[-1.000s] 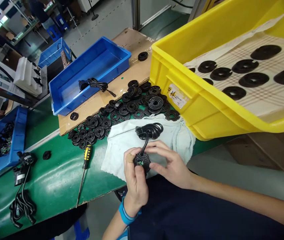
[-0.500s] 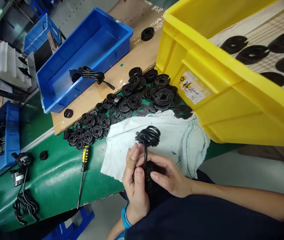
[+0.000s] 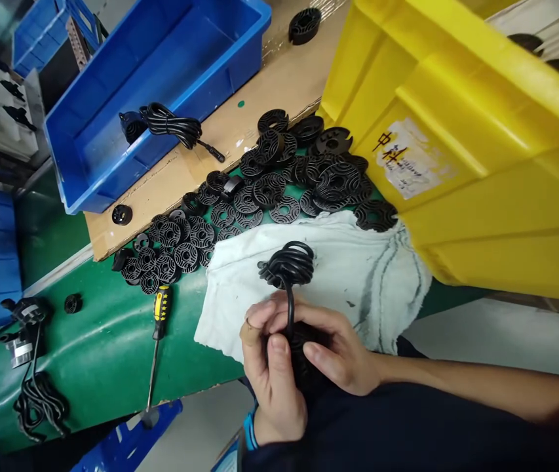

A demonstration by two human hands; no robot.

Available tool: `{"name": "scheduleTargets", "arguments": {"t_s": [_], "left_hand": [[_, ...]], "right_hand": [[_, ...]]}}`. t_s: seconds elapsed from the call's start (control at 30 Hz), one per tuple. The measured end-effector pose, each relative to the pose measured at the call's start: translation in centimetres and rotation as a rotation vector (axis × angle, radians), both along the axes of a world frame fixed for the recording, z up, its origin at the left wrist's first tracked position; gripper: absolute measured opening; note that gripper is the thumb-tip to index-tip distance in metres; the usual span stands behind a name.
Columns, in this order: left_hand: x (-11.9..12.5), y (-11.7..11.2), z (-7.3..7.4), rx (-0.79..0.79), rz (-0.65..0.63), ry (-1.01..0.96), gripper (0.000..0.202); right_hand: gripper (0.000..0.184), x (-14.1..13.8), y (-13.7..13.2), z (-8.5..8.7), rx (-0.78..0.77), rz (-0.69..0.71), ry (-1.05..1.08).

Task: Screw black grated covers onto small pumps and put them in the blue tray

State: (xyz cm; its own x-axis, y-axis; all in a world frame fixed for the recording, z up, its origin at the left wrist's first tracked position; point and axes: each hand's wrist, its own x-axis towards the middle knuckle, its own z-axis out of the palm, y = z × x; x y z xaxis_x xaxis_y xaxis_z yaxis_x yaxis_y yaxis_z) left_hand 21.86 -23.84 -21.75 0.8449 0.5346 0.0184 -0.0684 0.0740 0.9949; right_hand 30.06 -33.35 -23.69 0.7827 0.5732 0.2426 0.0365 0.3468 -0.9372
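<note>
Between my hands, close to my body, is a black round part [image 3: 303, 342], mostly hidden by fingers and dark clothing. A black cable rises from it into a tied coil [image 3: 293, 264] above the pale cloth [image 3: 343, 282]. My left hand [image 3: 274, 373], with a blue wristband and a wrap on one finger, grips the part from the left, thumb upright beside the cable. My right hand [image 3: 341, 351] curls around its other side, thumb and fingers closed on it. Beyond the cloth lies a pile of black patterned discs [image 3: 264, 193].
A yellow crate [image 3: 456, 164] stands at right, a blue bin [image 3: 161, 78] on cardboard [image 3: 175, 177] behind. Another cabled black part [image 3: 173, 124] hangs over the bin's edge. A screwdriver [image 3: 158, 321] and several corded parts [image 3: 28, 341] lie on the green table [image 3: 107, 347].
The view has shifted closer and tilted slightly. Both hands keep hold of the black part, and its cable coil has turned a little to the left.
</note>
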Motion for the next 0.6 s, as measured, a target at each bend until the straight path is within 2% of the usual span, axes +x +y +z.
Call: {"name": "scheduleTargets", "arguments": {"t_s": [0.2, 0.3, 0.43, 0.5, 0.6], "left_hand": [[-0.3, -0.2, 0.5, 0.121, -0.046, 0.053, 0.045], [-0.5, 0.3, 0.5, 0.196, -0.101, 0.011, 0.047], [-0.1, 0.9, 0.0, 0.263, -0.200, -0.078, 0.047], [0.2, 0.9, -0.6, 0.280, -0.179, -0.146, 0.046], [0.2, 0.5, -1.6, 0.219, -0.053, -0.173, 0.042]], "right_hand": [[0.035, -0.1, -1.0, 1.0, -0.112, 0.110, 0.110], [0.034, -0.1, -1.1, 1.2, -0.089, 0.121, 0.060], [0.036, 0.1, -0.9, 0.6, -0.028, 0.092, -0.021], [0.035, 0.3, -0.6, 0.2, 0.015, 0.090, -0.064], [0.032, 0.7, 0.1, -0.2, 0.083, 0.086, -0.115]]}}
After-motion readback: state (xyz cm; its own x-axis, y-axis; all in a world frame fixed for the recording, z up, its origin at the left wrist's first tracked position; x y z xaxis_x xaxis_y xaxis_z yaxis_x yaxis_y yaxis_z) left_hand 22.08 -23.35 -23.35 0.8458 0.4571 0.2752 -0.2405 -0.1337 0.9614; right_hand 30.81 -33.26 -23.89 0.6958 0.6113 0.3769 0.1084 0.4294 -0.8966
